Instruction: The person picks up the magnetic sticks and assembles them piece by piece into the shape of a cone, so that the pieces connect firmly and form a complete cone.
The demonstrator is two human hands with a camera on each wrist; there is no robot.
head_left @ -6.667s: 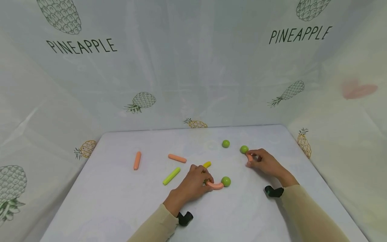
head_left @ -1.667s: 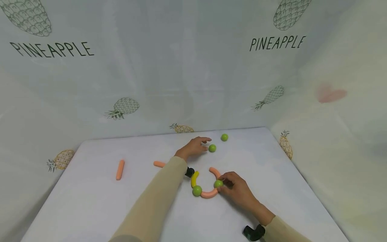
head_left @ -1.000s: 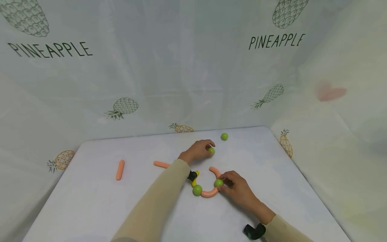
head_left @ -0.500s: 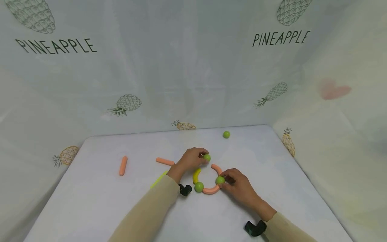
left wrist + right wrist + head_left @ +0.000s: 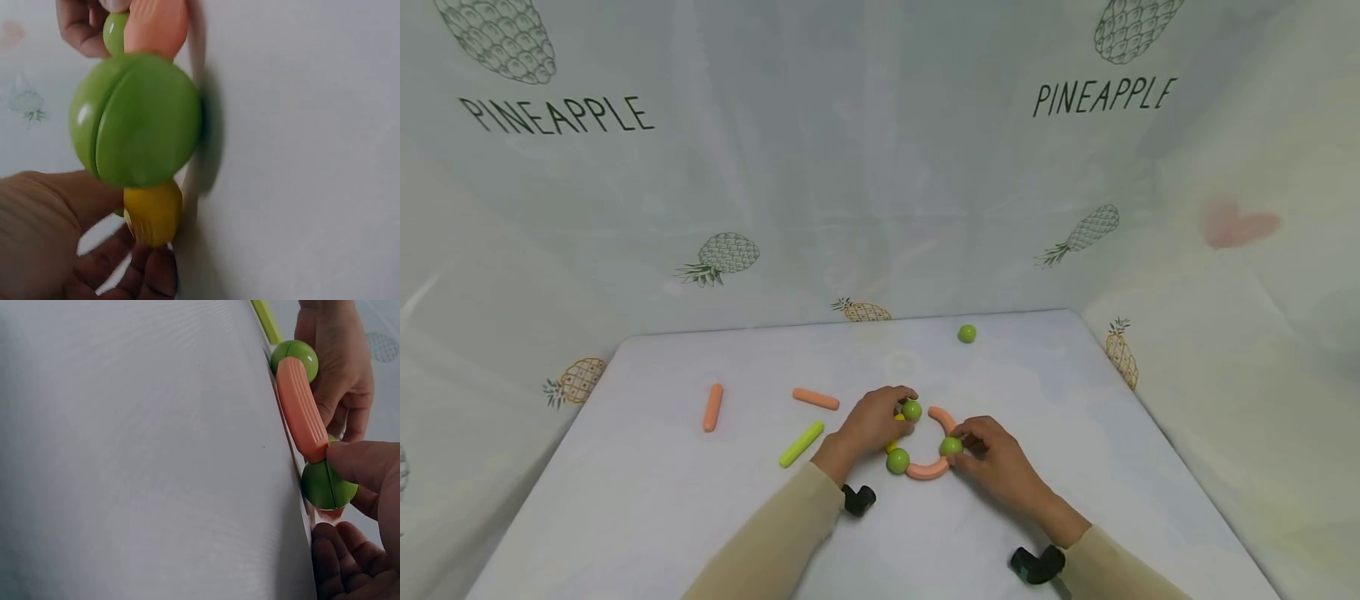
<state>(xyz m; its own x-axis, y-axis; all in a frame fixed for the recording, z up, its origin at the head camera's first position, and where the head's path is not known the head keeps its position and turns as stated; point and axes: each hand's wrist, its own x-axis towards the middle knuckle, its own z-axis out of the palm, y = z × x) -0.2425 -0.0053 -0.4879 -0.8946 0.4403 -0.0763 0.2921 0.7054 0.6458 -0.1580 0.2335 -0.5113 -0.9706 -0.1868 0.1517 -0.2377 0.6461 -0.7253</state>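
My left hand (image 5: 876, 421) pinches a green ball (image 5: 912, 410) at the far end of a curved yellow rod (image 5: 153, 212), which it partly covers in the head view. That rod's near end meets a second green ball (image 5: 898, 461). From there a curved orange rod (image 5: 928, 471) runs to a third green ball (image 5: 951, 447), which my right hand (image 5: 1000, 462) holds between thumb and fingers. Another curved orange rod (image 5: 942, 417) leads back from the third ball. Together they form a ring with a gap at the back, between this rod's free end and the left hand's ball.
Left of the ring lie a straight lime rod (image 5: 801, 444) and two straight orange rods, one nearer (image 5: 816, 399) and one farther left (image 5: 713, 407). A lone green ball (image 5: 967, 333) sits near the back edge of the white table (image 5: 1075, 400).
Separate pieces have become a partial ring. My left hand reached to the back, took a green ball and brought it toward me to the yellow rod. Recently my right hand has stayed nearly still.
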